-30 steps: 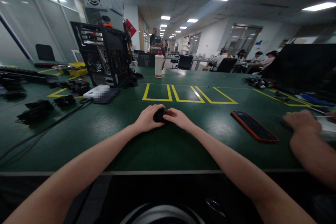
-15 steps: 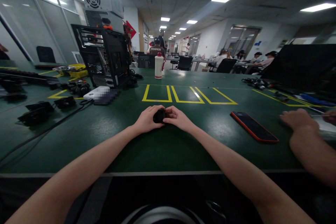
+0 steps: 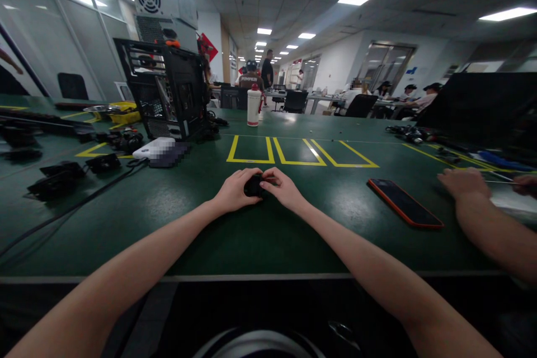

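Observation:
A small black object (image 3: 253, 185), too dark to name, sits at the middle of the green table between my hands. My left hand (image 3: 235, 190) curves around its left side, thumb below and fingers above. From the right, my right hand (image 3: 280, 186) has its thumb and fingertips bent in against the object's edge. Fingers hide part of it. Just beyond my hands, yellow tape outlines (image 3: 277, 163) mark the tabletop.
On the left stand an open black computer case (image 3: 168, 89), a white device (image 3: 153, 148), a black cable (image 3: 92, 197) and black fans (image 3: 54, 179). A white bottle (image 3: 253, 106) is ahead. To the right lie an orange-edged phone (image 3: 405, 204) and a co-worker's hand (image 3: 465, 182).
My right thumb and fingers have shifted slightly at the black object; my left hand keeps its hold. The co-worker's hand at the right has moved left. A standing person in the background has moved right.

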Demonstrator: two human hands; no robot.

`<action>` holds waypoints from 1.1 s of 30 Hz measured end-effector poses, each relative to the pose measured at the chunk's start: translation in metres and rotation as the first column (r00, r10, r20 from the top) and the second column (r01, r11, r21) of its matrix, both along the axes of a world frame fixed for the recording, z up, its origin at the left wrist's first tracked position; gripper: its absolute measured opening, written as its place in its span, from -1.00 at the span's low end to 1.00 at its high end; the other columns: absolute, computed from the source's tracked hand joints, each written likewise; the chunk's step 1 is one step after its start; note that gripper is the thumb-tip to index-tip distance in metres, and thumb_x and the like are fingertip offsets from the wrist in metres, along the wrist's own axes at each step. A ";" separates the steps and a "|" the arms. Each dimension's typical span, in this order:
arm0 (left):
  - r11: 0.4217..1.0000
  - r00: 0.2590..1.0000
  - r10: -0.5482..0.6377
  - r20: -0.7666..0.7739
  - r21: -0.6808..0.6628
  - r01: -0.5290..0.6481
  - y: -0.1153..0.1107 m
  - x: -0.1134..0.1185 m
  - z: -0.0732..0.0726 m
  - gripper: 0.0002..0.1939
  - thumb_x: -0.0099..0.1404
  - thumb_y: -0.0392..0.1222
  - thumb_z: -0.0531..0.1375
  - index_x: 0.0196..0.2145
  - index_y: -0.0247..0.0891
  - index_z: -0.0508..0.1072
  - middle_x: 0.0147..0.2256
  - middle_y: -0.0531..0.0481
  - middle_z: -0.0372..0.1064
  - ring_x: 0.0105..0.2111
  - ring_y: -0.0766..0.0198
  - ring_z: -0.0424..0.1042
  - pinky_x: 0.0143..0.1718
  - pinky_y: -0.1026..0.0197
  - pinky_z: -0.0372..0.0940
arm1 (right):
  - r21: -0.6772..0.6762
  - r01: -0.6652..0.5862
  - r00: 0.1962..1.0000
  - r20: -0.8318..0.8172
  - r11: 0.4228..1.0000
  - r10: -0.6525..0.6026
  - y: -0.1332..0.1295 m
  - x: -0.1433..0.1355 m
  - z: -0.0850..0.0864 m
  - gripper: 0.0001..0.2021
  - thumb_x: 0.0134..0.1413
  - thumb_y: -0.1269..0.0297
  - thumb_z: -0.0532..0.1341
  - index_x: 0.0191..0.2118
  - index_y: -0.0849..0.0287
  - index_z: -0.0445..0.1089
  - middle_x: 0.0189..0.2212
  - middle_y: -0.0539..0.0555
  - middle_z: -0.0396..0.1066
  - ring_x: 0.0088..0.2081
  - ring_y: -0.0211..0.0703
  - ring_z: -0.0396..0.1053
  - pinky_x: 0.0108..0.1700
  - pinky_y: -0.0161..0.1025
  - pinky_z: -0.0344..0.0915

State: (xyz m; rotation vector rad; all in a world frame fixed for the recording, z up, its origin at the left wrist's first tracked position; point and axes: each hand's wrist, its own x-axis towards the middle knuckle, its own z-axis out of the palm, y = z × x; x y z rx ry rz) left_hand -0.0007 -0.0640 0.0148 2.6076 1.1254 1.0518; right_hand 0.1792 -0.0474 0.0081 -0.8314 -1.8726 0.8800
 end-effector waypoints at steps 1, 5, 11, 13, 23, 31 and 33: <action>1.000 1.000 -0.002 -0.003 -0.001 0.002 0.000 0.000 0.000 -0.39 -0.02 -0.14 0.25 -0.01 -0.14 0.15 -0.08 -0.04 0.26 -0.12 0.12 0.28 -0.11 0.07 0.23 | 0.003 -0.013 1.000 0.014 1.000 0.013 0.000 0.001 0.000 -0.83 -0.04 0.25 0.17 -0.28 0.15 0.26 -0.29 -0.01 0.29 -0.19 -0.21 0.32 -0.09 -0.15 0.26; 1.000 1.000 -0.004 -0.001 0.004 0.004 -0.001 0.000 0.001 -0.41 -0.02 -0.14 0.25 -0.02 -0.16 0.16 -0.10 -0.04 0.27 -0.12 0.13 0.28 -0.12 0.08 0.23 | -0.109 -0.109 0.993 0.022 0.988 0.112 0.003 0.007 -0.002 -0.64 -0.19 0.27 0.29 -0.20 0.14 0.23 -0.24 0.01 0.30 -0.20 -0.20 0.34 -0.09 -0.13 0.28; 1.000 1.000 -0.001 -0.005 -0.007 0.001 -0.002 0.000 0.002 -0.40 -0.02 -0.16 0.25 -0.01 -0.14 0.16 -0.08 -0.04 0.25 -0.11 0.11 0.27 -0.10 0.05 0.23 | -0.303 -0.068 0.996 0.040 0.951 0.084 0.007 0.009 -0.004 -0.69 -0.11 0.14 0.23 -0.24 0.21 0.29 -0.32 0.07 0.36 -0.26 -0.17 0.35 -0.14 -0.10 0.30; 1.000 1.000 0.000 -0.007 -0.009 0.000 -0.002 0.000 0.002 -0.40 -0.01 -0.16 0.25 0.00 -0.14 0.15 -0.07 -0.04 0.25 -0.10 0.11 0.27 -0.10 0.05 0.23 | -0.301 -0.034 0.997 0.055 0.953 0.052 0.006 0.007 -0.004 -0.70 -0.06 0.11 0.19 -0.25 0.22 0.31 -0.30 0.09 0.36 -0.24 -0.16 0.35 -0.12 -0.10 0.29; 1.000 1.000 -0.005 -0.004 0.009 0.005 -0.001 0.000 0.001 -0.40 -0.02 -0.16 0.25 -0.02 -0.16 0.16 -0.08 -0.02 0.26 -0.10 0.14 0.27 -0.10 0.09 0.22 | -0.061 -0.074 0.997 0.020 0.995 0.075 -0.001 0.004 0.000 -0.78 -0.06 0.27 0.19 -0.22 0.15 0.25 -0.25 0.01 0.28 -0.16 -0.22 0.30 -0.04 -0.14 0.24; 1.000 1.000 -0.003 -0.015 0.011 0.003 -0.002 0.000 0.001 -0.41 -0.02 -0.15 0.25 -0.02 -0.16 0.16 -0.08 -0.04 0.26 -0.11 0.13 0.28 -0.12 0.07 0.23 | -0.295 -0.066 0.994 0.062 0.953 0.088 0.004 0.007 -0.002 -0.72 -0.07 0.13 0.19 -0.26 0.21 0.29 -0.31 0.07 0.34 -0.24 -0.16 0.34 -0.13 -0.10 0.29; 1.000 1.000 0.001 -0.009 0.009 -0.001 -0.001 0.000 0.001 -0.41 -0.02 -0.15 0.25 -0.02 -0.15 0.16 -0.08 -0.04 0.26 -0.11 0.13 0.28 -0.12 0.07 0.23 | -0.280 -0.018 0.997 0.065 0.960 0.038 0.004 0.004 -0.002 -0.72 -0.05 0.11 0.17 -0.27 0.22 0.29 -0.29 0.08 0.34 -0.23 -0.16 0.33 -0.12 -0.10 0.28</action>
